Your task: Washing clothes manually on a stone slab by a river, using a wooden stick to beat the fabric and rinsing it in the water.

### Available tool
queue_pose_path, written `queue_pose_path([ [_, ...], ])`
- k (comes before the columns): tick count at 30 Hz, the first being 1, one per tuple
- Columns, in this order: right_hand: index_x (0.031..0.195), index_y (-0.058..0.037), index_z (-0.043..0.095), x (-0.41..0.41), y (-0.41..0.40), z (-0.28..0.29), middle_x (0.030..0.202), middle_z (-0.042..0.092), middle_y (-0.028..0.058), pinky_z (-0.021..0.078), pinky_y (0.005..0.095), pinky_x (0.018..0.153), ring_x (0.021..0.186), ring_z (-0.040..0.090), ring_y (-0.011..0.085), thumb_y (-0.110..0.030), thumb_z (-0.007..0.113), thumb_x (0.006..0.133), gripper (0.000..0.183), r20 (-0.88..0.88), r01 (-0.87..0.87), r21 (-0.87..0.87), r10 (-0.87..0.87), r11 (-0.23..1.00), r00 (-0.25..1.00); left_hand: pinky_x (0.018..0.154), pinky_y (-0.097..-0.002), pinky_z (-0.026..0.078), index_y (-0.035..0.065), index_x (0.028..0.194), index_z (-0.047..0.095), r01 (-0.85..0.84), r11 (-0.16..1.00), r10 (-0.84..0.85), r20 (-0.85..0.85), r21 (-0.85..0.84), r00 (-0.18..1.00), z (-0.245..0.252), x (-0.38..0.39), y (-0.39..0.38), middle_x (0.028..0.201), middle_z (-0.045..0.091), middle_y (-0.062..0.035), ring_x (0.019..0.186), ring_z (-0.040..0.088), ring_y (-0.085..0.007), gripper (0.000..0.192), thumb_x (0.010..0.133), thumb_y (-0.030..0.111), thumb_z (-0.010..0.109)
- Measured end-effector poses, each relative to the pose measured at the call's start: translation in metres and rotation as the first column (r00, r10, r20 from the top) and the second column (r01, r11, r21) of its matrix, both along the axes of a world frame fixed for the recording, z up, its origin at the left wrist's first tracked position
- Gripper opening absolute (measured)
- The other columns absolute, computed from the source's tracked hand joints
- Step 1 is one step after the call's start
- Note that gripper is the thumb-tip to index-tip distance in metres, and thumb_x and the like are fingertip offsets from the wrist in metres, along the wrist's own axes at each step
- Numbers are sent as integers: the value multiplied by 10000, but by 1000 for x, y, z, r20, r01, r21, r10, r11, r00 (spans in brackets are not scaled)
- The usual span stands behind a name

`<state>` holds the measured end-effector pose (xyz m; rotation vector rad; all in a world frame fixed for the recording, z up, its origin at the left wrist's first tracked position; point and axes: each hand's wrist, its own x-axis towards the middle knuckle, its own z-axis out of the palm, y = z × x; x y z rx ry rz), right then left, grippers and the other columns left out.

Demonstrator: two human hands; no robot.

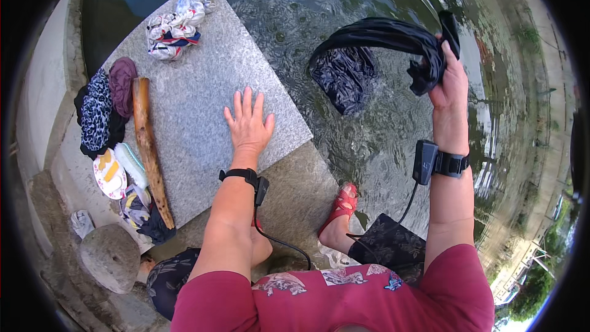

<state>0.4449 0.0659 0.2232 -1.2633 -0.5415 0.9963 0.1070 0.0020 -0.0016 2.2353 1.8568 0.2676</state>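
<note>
My right hand [449, 80] is raised over the water and grips a wet black garment [392, 32]. The cloth arches to the left from my fist, and its lower end lies in the water. My left hand [249, 122] rests palm down, fingers spread, on a grey stone slab [207, 74], holding nothing. A bundle of white, red and blue cloth [177, 27] lies at the slab's far end. Along the slab's left side lies a wooden club [150, 147], beside a scrub brush [131, 164] and a soap dish with yellow soap [109, 173].
Rippling water [276, 18] borders the slab. Left of the club are a maroon cloth [122, 85], a blue-and-black patterned cloth [96, 113] and a crumpled multicoloured cloth [137, 207]. A round stone [110, 258] sits at lower left. My foot in a red sandal [342, 207] stands by the water's edge.
</note>
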Motion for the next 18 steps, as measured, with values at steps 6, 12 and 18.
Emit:
queue_pose_path([
  [6,1378,-79,385,135,-221,-110,1101,606,87,537,390,761,859,627,180,-78,639,846,589,0,-138,-745,207,653,978,1073,-607,177,170,1337,476,16,999,-16,24,38,1000,2,6,5,1493,299,-91,1398,218,-318,573,810,346,617],
  [12,1451,-12,188,166,-189,-175,1311,472,300,407,404,998,1204,496,382,-332,810,670,1048,419,174,-901,699,397,579,1073,-613,172,168,1349,461,7,1000,-7,-13,7,1000,3,4,3,1496,294,-93,1399,217,-320,581,816,341,613],
  [18,1498,-121,81,89,-71,-225,1440,355,228,295,503,1079,1342,334,353,-548,843,543,1294,471,137,-882,831,451,296,1071,-619,170,161,1359,448,31,999,-30,-44,13,999,-3,9,1,1498,286,-107,1398,213,-332,589,820,338,605],
])
